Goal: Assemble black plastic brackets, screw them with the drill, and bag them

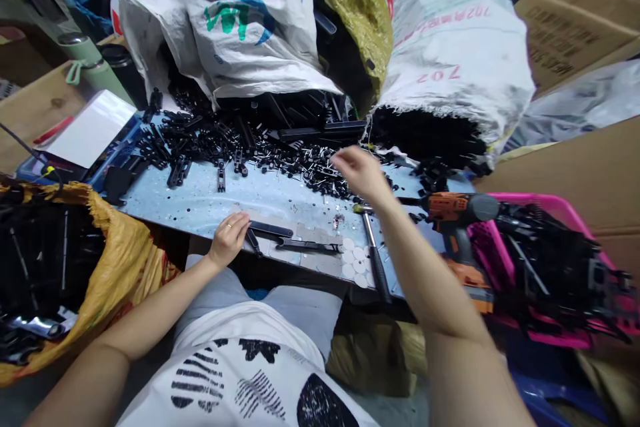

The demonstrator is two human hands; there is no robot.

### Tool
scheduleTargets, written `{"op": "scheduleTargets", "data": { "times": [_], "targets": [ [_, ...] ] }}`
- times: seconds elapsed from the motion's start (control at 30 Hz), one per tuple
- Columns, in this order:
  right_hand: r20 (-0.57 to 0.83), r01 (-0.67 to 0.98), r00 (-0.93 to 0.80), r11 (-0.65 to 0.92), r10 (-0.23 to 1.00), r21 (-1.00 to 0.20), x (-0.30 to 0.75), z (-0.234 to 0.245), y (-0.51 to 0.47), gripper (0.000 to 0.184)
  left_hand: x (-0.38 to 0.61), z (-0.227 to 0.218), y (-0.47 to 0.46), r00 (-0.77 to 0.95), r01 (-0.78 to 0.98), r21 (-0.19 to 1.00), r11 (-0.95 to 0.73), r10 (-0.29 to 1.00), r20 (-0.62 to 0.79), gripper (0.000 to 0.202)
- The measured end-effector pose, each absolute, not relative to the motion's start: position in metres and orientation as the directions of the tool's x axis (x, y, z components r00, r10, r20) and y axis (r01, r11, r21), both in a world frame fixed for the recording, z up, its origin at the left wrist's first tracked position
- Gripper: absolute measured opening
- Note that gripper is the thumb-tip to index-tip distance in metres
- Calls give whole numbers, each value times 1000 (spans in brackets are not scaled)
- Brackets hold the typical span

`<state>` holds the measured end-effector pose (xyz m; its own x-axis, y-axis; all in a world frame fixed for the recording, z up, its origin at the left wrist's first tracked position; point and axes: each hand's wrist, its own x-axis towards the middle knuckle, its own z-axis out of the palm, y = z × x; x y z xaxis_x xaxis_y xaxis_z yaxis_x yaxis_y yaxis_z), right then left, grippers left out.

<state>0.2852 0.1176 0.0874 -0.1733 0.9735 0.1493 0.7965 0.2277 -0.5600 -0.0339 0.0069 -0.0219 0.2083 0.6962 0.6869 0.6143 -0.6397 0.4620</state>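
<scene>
My left hand (230,237) is closed at the front edge of the table, its fingers pinching the end of a hinged black part. One flat black bar (270,229) of it points right, and a shorter black piece (254,242) angles down. Just beside it lies a separate slotted black bar (310,246). My right hand (361,175) hovers over the right end of a heap of screws and small black pieces (313,163). Its fingers are curled together; anything between them is too small or hidden to make out.
A hammer (375,257) and an orange-black cordless drill (457,227) lie right. Beyond is a pink basket (555,203) of black parts. Open white sacks (250,27) stand at the back; a yellow sack (107,247) is left. Round pale stickers (357,260) mark the table edge.
</scene>
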Motion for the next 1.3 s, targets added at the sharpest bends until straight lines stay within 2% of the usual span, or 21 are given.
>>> {"op": "scheduleTargets", "data": {
  "times": [0.1, 0.17, 0.23, 0.3, 0.4, 0.47, 0.5, 0.6, 0.63, 0.67, 0.73, 0.83, 0.9, 1.0, 1.07, 1.13, 1.2, 1.3],
  "targets": [
    [106, 899, -260, 281, 960, -336, 280, 52, 124, 19, -40, -24, 10, 250, 615, 437, -657, 687, 682, 23],
    [45, 932, -328, 331, 944, -149, 274, 28, 128, 22, -44, -23, 14, 303, 616, 413, -670, 686, 662, 23],
    [-23, 937, -349, 348, 937, -31, 269, 13, 132, 24, -47, -23, 17, 356, 621, 385, -683, 683, 637, 23],
    [-58, 941, -337, 338, 940, 3, 265, 8, 138, 24, -48, -24, 20, 402, 622, 357, -697, 675, 619, 23],
    [-45, 947, -321, 321, 946, -7, 261, 15, 142, 23, -50, -27, 24, 436, 618, 348, -705, 676, 594, 23],
    [16, 952, -302, 302, 953, -55, 259, 20, 136, 21, -51, -29, 26, 429, 619, 366, -695, 690, 583, 24],
    [72, 950, -273, 281, 959, -135, 258, 22, 129, 21, -51, -31, 26, 433, 610, 370, -701, 686, 585, 24],
    [177, 816, -131, 208, 975, -540, 255, 18, 95, 21, -49, -35, 23, 433, 590, 381, -712, 677, 595, 25],
    [158, 742, -100, 179, 982, -646, 254, 13, 80, 20, -48, -37, 20, 421, 591, 387, -708, 679, 601, 26],
    [126, 698, -91, 154, 988, -700, 254, 8, 66, 20, -45, -38, 18, 397, 598, 396, -696, 687, 608, 26],
    [85, 701, -133, 154, 987, -696, 253, -3, 42, 17, -40, -39, 14, 353, 609, 420, -673, 704, 617, 26],
    [87, 768, -266, 265, 960, -583, 255, -13, 24, 17, -31, -39, 12, 335, 599, 443, -666, 712, 617, 26],
    [92, 776, -291, 291, 952, -560, 256, -13, 21, 19, -28, -39, 13, 331, 594, 457, -663, 718, 612, 26],
    [157, 699, -129, 202, 979, -686, 252, -9, 19, 22, -26, -40, 14, 327, 592, 474, -652, 732, 598, 26],
    [157, 553, -1, 132, 988, -823, 246, -7, 13, 25, -27, -42, 14, 329, 597, 472, -649, 735, 593, 27],
    [121, 433, 54, 85, 991, -897, 239, -7, 5, 26, -28, -43, 14, 327, 603, 468, -646, 735, 593, 28],
    [116, 437, 51, 82, 992, -896, 234, -5, -3, 25, -28, -44, 13, 325, 605, 472, -642, 739, 590, 28],
    [192, 588, -18, 165, 981, -792, 231, 0, -10, 21, -30, -42, 12, 325, 603, 483, -635, 748, 579, 29]
  ]
}}
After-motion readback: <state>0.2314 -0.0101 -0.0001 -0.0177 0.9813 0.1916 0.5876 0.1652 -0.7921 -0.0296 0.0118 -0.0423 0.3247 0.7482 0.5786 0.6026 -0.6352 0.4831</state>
